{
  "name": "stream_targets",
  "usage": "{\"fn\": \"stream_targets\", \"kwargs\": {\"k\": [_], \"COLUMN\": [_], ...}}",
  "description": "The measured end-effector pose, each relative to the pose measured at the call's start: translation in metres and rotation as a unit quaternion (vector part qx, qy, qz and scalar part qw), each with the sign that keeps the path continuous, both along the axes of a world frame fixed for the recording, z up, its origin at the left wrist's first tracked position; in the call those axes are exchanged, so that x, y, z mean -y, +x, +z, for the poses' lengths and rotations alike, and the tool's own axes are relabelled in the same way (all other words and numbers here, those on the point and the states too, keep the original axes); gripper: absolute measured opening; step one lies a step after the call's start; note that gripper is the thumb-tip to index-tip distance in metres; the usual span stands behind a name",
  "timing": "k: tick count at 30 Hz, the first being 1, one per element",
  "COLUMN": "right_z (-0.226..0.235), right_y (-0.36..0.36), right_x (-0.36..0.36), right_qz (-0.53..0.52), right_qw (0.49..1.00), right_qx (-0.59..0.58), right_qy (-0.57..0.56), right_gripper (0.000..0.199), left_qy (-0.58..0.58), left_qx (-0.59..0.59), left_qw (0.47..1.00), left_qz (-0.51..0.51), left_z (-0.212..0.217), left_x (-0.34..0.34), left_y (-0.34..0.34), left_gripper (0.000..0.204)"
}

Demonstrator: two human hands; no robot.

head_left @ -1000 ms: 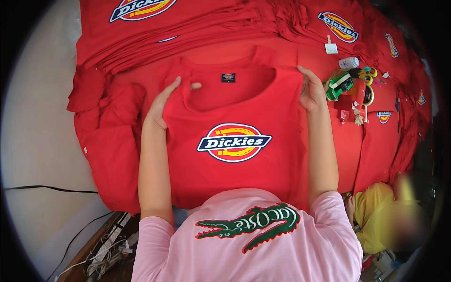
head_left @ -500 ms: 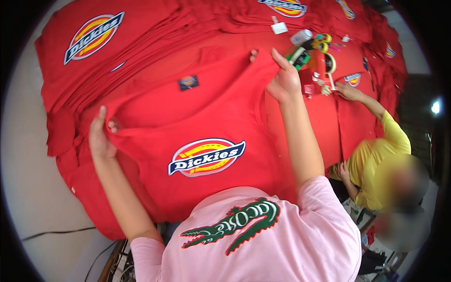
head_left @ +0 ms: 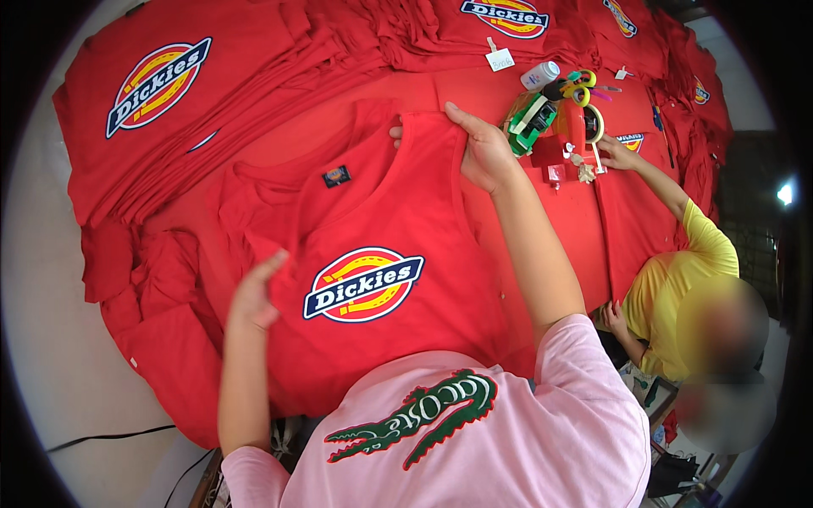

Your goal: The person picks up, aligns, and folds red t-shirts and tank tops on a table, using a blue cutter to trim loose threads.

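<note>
We are folding the red shirt (head_left: 373, 254): our right hand (head_left: 487, 152) pinches its shoulder, our left hand (head_left: 254, 296) lies flat and released on its side, and next the side likely wants turning inward.

Matt red cloth T-shirt (head_left: 373, 254) with a smooth printed chest emblem (head_left: 363, 284), small woven neck label (head_left: 336, 176), folded matt cloth shirt stacks (head_left: 195, 93), glossy plastic tagging tools (head_left: 559, 118), white paper tag (head_left: 500, 59)

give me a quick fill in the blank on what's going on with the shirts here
1. The right hand grips the ____ T-shirt near its shoulder.
2. The left hand rests on the shirt's ____ side.
3. A co-worker's sleeve is ____.
4. The shirt's small neck label lies ____ the big chest logo.

Missing words: red; left; yellow; above
</note>
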State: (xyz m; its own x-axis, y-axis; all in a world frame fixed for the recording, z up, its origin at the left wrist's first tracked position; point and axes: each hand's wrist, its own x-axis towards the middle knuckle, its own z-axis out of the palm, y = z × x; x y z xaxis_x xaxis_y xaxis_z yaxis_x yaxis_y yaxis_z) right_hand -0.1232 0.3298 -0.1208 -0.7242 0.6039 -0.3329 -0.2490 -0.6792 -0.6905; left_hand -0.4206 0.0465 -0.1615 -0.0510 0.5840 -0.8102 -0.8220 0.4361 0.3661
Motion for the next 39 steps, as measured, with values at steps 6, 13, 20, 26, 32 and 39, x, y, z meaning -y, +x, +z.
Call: {"fn": "stream_targets", "kwargs": {"k": [6,13,20,26,32,39], "right_z": [0.001,0.010,0.013,0.005,0.000,-0.009], "right_y": [-0.002,-0.004,-0.001,-0.008,-0.022,-0.022], "right_x": [0.000,-0.007,-0.001,0.010,0.023,0.036], "right_qz": [0.000,0.030,-0.011,-0.012,-0.004,-0.030], "right_qw": [0.999,0.999,0.999,0.999,0.999,0.999], "right_qx": [-0.022,-0.031,-0.038,-0.030,-0.027,-0.018], "right_qy": [-0.026,0.012,0.010,0.006,-0.018,-0.019], "right_gripper": [0.065,0.066,0.064,0.061,0.060,0.058], "left_qy": [0.122,0.281,0.192,0.179,0.182,0.237], "left_qx": [0.092,-0.044,-0.129,-0.153,-0.065,-0.027], "left_qw": [0.988,0.950,0.972,0.971,0.978,0.966], "left_qz": [-0.018,0.127,0.049,0.035,0.078,0.105], "left_z": [-0.050,0.029,0.029,0.026,0.026,-0.006], "left_x": [0.047,-0.009,-0.029,-0.044,-0.049,-0.040], "left_y": [0.020,-0.095,-0.101,-0.066,-0.041,-0.027], "left_gripper": [0.031,0.035,0.032,0.030,0.032,0.036]}}
